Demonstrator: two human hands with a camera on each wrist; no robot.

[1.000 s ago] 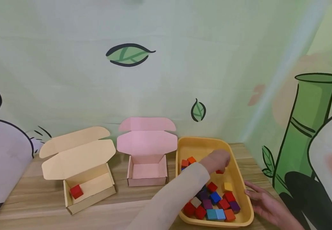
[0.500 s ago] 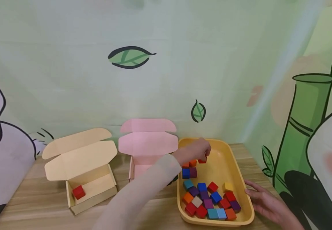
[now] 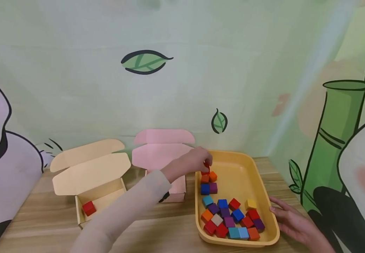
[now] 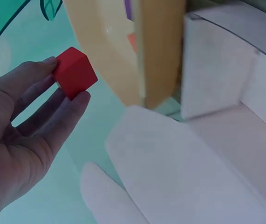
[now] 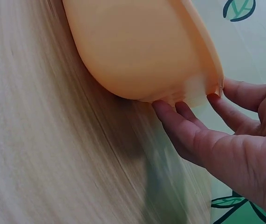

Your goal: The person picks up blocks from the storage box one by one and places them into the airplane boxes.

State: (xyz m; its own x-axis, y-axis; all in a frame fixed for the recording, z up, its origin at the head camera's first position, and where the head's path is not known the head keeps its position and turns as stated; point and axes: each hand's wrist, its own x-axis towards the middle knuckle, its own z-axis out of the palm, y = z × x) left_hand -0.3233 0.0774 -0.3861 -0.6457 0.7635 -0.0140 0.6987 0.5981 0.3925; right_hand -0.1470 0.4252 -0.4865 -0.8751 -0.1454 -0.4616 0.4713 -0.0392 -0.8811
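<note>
Left fingers [image 4: 64,122] pinching red cube [image 4: 75,73], right fingers [image 5: 177,123] parted, touching yellow tray [image 5: 128,51]

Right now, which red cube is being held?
The red cube pinched in the left hand, near the tray's far left corner; the other red cubes rest in the tray, except one in the tan box.

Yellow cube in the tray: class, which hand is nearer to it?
The right hand: it touches the right side of the tray, across its edge from the yellow cube. The left hand, pinching a red cube, is by the tray's far left corner.
</note>
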